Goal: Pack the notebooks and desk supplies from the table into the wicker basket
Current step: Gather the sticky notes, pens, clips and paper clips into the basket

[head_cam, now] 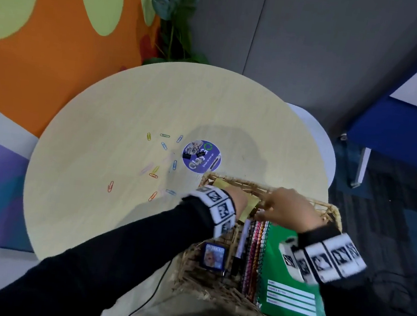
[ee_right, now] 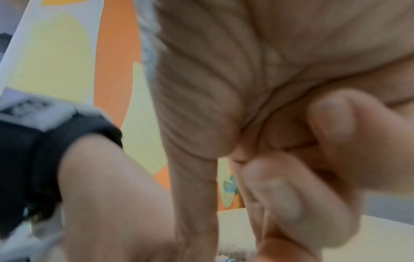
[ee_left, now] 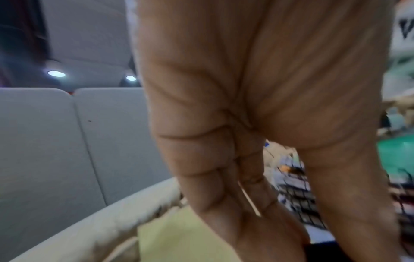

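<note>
The wicker basket (head_cam: pixel 238 180) stands at the table's front right edge. It holds a green notebook (head_cam: pixel 288 291), several spiral notebooks (head_cam: pixel 253 254) on edge, a marker (head_cam: pixel 240 247), a small blue box (head_cam: pixel 212 259) and a yellow sticky pad (head_cam: pixel 250 204). My left hand (head_cam: pixel 241 200) reaches into the far left corner, its straight fingers (ee_left: pixel 224 203) pointing down at the yellow pad (ee_left: pixel 179 235). My right hand (head_cam: pixel 272 206) hovers over the far ends of the spiral notebooks. Two of its fingers (ee_right: pixel 331 120) are curled; blur hides whether anything is pinched. Coloured paper clips (head_cam: pixel 154 171) lie scattered on the table.
The round pale table (head_cam: pixel 131 97) carries a purple sticker with small black binder clips (head_cam: pixel 200 154) beyond the basket. A white chair (head_cam: pixel 316 136) stands behind the table on the right and a plant (head_cam: pixel 176 24) at the back. A black cable (head_cam: pixel 149 299) hangs near my left arm.
</note>
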The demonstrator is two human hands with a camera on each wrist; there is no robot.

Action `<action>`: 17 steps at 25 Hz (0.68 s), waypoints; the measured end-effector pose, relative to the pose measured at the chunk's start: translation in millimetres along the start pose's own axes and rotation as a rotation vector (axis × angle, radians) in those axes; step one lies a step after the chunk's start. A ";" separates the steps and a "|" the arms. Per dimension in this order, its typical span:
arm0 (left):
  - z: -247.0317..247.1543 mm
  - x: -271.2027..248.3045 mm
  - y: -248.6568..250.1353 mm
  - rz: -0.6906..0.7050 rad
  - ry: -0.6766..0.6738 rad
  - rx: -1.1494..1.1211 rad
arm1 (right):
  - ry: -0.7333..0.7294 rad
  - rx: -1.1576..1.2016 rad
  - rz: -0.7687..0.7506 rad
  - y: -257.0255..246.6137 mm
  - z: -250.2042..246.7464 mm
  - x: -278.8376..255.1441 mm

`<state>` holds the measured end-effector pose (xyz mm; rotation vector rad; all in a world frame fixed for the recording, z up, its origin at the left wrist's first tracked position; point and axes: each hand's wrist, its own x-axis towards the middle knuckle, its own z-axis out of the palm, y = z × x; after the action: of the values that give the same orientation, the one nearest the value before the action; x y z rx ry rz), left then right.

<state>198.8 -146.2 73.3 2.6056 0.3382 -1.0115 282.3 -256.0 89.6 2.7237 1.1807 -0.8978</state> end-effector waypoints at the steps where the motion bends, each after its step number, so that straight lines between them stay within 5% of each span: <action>1: 2.7 6.8 5.5 -0.024 -0.058 0.072 | 0.037 0.042 0.001 10.2 -0.8 -14.8; 7: 4.6 -3.5 36.2 -0.084 -0.141 0.275 | 0.058 0.181 0.061 43.8 33.2 -49.0; 10: -3.3 4.0 27.8 -0.093 -0.096 0.042 | 0.013 0.215 0.039 49.2 45.9 -46.1; 14: -44.7 7.4 -18.8 0.013 0.158 -0.335 | -0.042 0.337 -0.095 41.6 17.6 -33.8; 17: -70.2 9.6 -84.7 -0.131 0.555 -0.599 | 0.044 0.332 -0.177 26.5 -26.3 -10.1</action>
<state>220.4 -40.7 97.5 2.2605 0.8083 -0.1401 307.8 -274.8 111.9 2.9392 1.4152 -1.1548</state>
